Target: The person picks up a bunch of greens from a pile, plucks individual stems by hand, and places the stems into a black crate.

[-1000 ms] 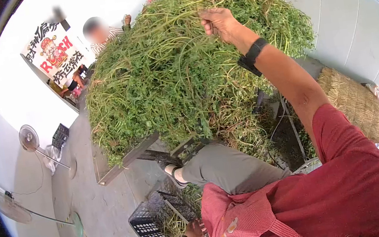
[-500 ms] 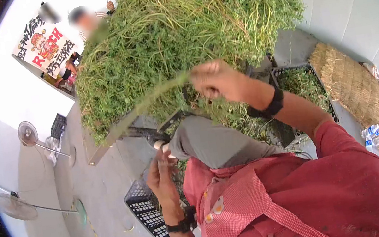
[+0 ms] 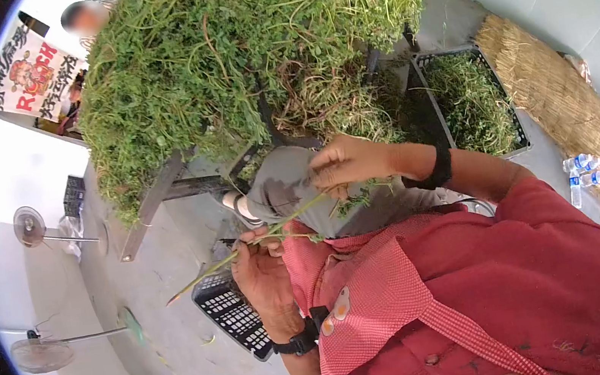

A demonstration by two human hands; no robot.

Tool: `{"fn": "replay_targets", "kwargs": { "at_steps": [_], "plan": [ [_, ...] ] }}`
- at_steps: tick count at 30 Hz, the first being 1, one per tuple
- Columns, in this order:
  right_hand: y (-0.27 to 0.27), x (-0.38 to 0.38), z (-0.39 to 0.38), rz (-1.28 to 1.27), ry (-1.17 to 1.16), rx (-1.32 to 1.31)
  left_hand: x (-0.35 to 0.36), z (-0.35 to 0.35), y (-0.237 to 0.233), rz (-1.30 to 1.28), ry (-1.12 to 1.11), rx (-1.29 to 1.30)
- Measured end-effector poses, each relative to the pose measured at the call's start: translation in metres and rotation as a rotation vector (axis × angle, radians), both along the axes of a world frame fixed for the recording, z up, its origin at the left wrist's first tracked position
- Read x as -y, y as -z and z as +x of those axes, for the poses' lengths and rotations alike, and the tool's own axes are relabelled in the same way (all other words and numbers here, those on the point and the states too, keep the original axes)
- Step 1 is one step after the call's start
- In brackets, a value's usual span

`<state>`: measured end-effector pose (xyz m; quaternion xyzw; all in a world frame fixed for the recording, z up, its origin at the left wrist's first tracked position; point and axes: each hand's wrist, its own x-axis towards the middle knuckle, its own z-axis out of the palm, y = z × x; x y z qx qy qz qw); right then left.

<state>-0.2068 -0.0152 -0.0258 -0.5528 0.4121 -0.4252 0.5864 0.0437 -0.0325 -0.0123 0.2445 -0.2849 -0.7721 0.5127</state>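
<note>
Both hands are pinched on one long green stem (image 3: 293,217) held across the lap: right hand (image 3: 347,165) up by the leafy end, left hand (image 3: 263,277) lower down toward the bare tip. Early days I'd say, the heap of greens (image 3: 220,53) on the table (image 3: 151,202) is massive, and the crate (image 3: 429,104) beside it looks only partly filled

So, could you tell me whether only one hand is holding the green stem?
No, the right hand and the left hand both grip the green stem.
</note>
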Motion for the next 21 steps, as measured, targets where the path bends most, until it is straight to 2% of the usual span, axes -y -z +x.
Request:
{"fn": "replay_targets", "kwargs": {
  "at_steps": [3,4,5,7,8,10,11,13,14,16,17,19,21],
  "plan": [
    [-0.007,0.001,-0.010,0.126,-0.036,-0.133,-0.002,0.006,0.017,0.064,-0.004,0.057],
    [-0.005,0.004,-0.016,0.064,-0.125,-0.246,-0.001,0.009,0.024,0.064,0.000,0.122],
    [0.000,0.008,-0.022,0.097,-0.146,-0.248,0.000,0.011,0.028,0.100,-0.014,0.119],
    [0.014,0.010,-0.031,-0.537,-0.092,-0.774,-0.003,0.011,0.032,0.046,-0.017,0.200],
    [0.019,0.005,-0.031,-0.496,-0.129,-0.772,-0.006,0.013,0.034,0.098,-0.029,0.193],
    [0.020,-0.001,-0.031,-0.437,0.189,-0.987,-0.004,0.015,0.036,0.036,-0.010,0.172],
    [0.023,-0.006,-0.026,-0.420,0.160,-0.995,-0.007,0.015,0.037,0.065,-0.022,0.162],
    [0.026,-0.014,-0.013,-0.432,0.292,-0.956,-0.010,0.016,0.039,0.040,-0.019,0.174],
    [0.025,-0.015,-0.006,-0.428,0.280,-0.956,-0.010,0.018,0.042,0.012,0.007,0.180],
    [0.019,-0.014,0.009,-0.575,0.464,-0.961,-0.012,0.018,0.040,-0.004,0.017,0.225],
    [0.017,-0.009,0.018,-0.572,0.455,-0.955,-0.012,0.017,0.039,-0.029,0.036,0.268],
    [0.014,-0.001,0.039,-0.816,0.460,-1.105,-0.012,0.013,0.039,-0.042,0.056,0.298],
    [0.018,0.012,0.055,-0.762,0.388,-1.186,-0.013,0.012,0.041,-0.049,0.061,0.297]
  ]
}}
